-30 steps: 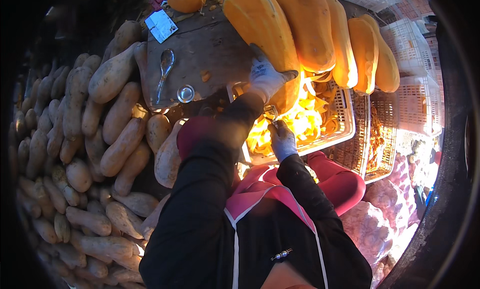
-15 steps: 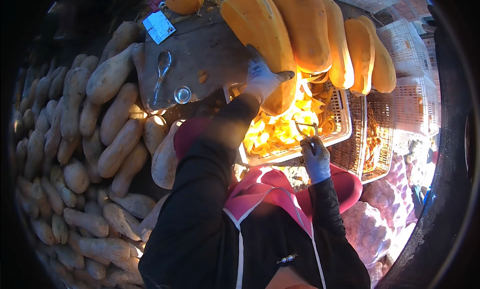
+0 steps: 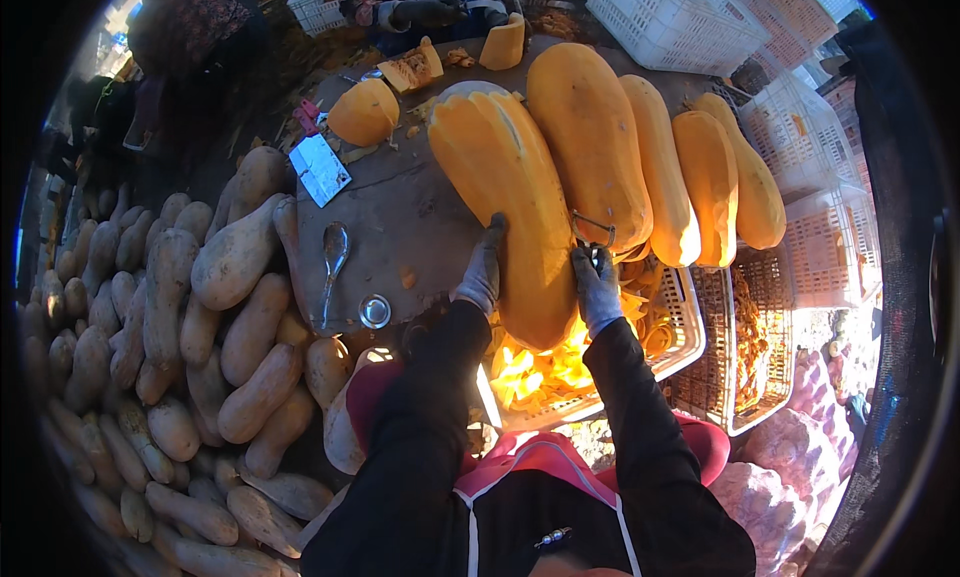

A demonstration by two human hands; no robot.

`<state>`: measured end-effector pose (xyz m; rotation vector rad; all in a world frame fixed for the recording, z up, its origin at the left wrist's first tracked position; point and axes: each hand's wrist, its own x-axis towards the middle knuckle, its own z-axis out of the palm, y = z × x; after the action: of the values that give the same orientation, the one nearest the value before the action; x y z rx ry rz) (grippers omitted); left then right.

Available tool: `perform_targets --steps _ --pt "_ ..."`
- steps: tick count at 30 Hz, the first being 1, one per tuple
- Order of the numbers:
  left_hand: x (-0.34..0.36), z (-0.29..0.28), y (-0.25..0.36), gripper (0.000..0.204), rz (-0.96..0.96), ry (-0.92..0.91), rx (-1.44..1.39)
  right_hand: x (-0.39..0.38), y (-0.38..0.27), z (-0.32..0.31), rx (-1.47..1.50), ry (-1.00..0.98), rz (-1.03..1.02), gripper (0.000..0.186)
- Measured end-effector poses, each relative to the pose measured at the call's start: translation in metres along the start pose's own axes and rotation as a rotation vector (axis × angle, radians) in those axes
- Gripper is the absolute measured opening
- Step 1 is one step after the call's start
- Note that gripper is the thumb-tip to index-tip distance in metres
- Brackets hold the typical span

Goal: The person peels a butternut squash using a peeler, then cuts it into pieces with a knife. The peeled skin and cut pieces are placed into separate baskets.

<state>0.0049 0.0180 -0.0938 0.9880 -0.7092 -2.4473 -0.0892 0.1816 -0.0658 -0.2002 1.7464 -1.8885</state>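
Observation:
A big peeled orange squash (image 3: 530,237) lies on the dark board (image 3: 400,227), its near end over a white crate of peelings (image 3: 682,332). My left hand (image 3: 481,269), in a grey-white glove, grips the squash's left flank near its lower end. On the opposite flank is my gloved right hand (image 3: 598,289), closed around a Y-shaped peeler (image 3: 594,223) whose blade end points away from me. The right hand's knuckles sit close against the squash; whether they press on it I cannot tell.
Several peeled squashes (image 3: 588,142) lie side by side to the right. On the board are a spoon (image 3: 333,262), a small round glass dish (image 3: 374,311) and a cleaver (image 3: 320,169). Unpeeled squashes (image 3: 240,252) are heaped at left. Crates (image 3: 660,22) and another person's gloved hand (image 3: 430,14) are at the back.
My left hand has slid from the top of the squash to its left side. My right hand has lifted from over the crate to the squash's right side, still holding the peeler. The view has tilted up.

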Motion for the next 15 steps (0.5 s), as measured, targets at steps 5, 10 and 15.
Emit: perform_targets --steps 5,10,15 --pt "-0.032 0.006 0.046 0.061 0.007 -0.039 0.081 -0.013 0.016 0.034 0.149 0.026 0.036 0.014" --pt "-0.008 -0.014 0.061 0.057 0.031 0.026 0.457 -0.005 0.068 0.054 0.003 0.156 0.113 0.027" --pt "-0.032 0.029 0.051 0.057 0.081 0.184 0.6 -0.04 0.087 0.029 0.146 0.196 0.278 0.049"
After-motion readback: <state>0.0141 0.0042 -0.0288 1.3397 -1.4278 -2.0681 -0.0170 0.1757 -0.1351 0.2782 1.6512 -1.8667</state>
